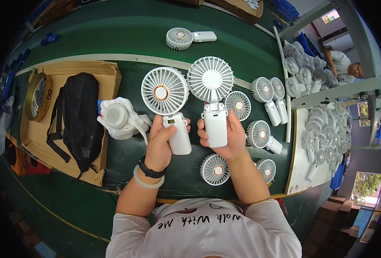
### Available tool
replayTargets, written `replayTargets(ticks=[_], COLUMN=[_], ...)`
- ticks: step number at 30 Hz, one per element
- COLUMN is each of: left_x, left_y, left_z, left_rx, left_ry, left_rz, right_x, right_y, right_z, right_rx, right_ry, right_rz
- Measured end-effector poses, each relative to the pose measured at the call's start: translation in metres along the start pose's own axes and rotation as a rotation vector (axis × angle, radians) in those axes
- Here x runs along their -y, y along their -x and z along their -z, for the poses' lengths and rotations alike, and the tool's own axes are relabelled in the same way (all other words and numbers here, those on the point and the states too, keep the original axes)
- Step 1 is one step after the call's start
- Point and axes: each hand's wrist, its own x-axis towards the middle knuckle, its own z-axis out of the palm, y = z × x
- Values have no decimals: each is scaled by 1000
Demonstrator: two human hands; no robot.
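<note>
My left hand [161, 144] grips the handle of a white handheld fan [165, 91], held upright with its front grille and orange-ringed hub facing me; a small lit display shows on the handle. Close beside it, my right hand [224, 136] holds a second white handheld fan [210, 79] by its handle, with the plain back of the head toward me. The two fan heads almost touch. Both fans hover over the dark green belt [126, 34].
Several more white fans [265, 92] lie on the belt to the right and under my hands; one fan [186, 38] lies further up. A crumpled white cloth [121, 117], a black bag [79, 116] on cardboard and a tape roll sit at the left. A white tray [319, 133] piled with fans stands right; another person [347, 64] works beyond.
</note>
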Motion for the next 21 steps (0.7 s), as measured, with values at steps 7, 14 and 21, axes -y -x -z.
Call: replayTargets(ticks=[7,14,21], left_x=[-2,-1,-1], left_y=[-1,0,-2], left_z=[1,2,-1], left_rx=[-12,8,-54], left_ry=[-23,-28,-47], left_rz=[23,24,35], right_x=[-6,-6,-2], right_y=[0,1,1], right_z=[9,10,-9], right_rx=[-76,-40,-371], right_ry=[32,77,681], right_rz=[43,100,129])
